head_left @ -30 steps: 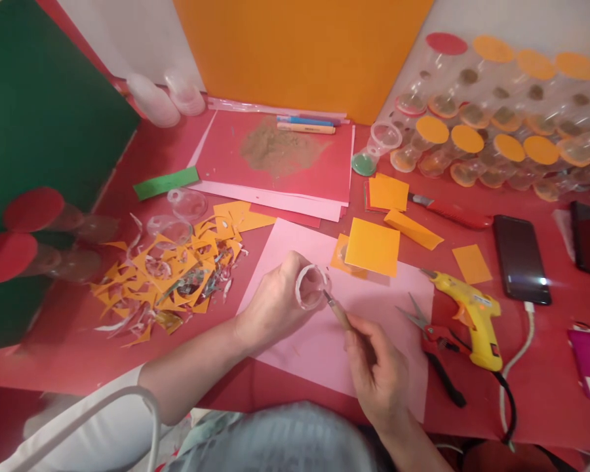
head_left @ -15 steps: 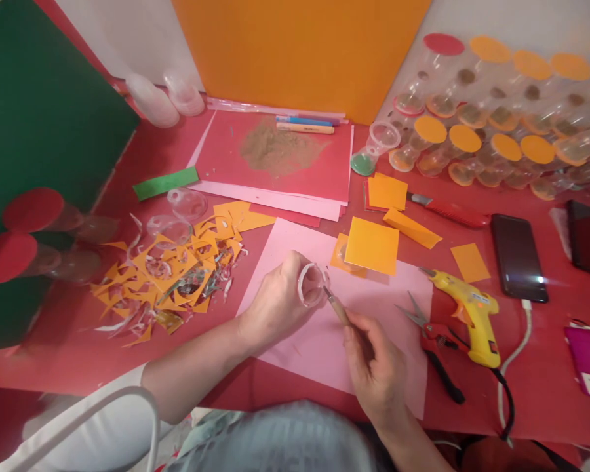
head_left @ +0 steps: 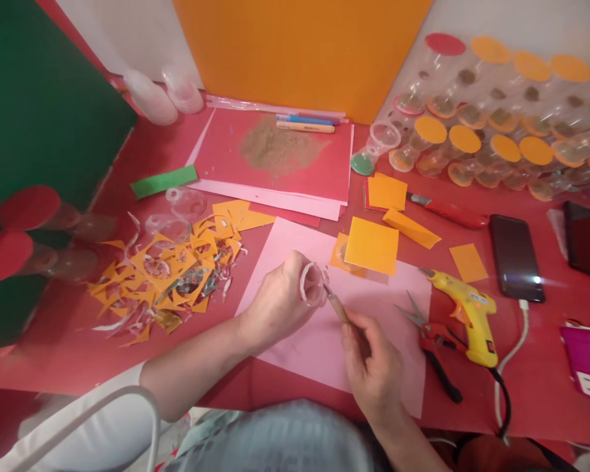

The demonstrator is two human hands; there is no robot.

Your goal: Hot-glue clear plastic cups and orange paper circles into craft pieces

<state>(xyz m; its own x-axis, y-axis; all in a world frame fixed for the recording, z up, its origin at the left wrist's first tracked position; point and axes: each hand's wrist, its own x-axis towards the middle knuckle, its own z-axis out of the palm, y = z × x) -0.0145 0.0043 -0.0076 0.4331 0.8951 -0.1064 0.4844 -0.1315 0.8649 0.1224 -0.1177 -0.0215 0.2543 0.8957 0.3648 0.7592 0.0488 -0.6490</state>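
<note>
My left hand (head_left: 274, 298) is closed around a clear plastic bottle piece (head_left: 313, 286), its round open end tilted toward me. Whitish, uneven material runs along the rim. In my right hand (head_left: 376, 364) is a slim tool with a wooden handle (head_left: 341, 311) and a narrow metal tip. That tip is at the right side of the rim; I cannot tell whether it touches. Both hands are over a pink paper sheet (head_left: 295, 367). Just beyond the bottle piece, an orange paper square (head_left: 372, 246) rests on top of a clear plastic piece with another orange square under it.
Orange and plastic scraps (head_left: 177, 269) are heaped on the left. Pruning shears (head_left: 435, 341), a yellow glue gun (head_left: 476, 318) with its cord, and a phone (head_left: 516, 259) lie on the right. Brown sand (head_left: 280, 147) is spread at the back. Bottle hourglass shapes (head_left: 472, 154) stand at back right.
The bottle piece has turned or shifted very slightly in my left hand, while the tool stays at its right rim. Otherwise the view has barely shifted.
</note>
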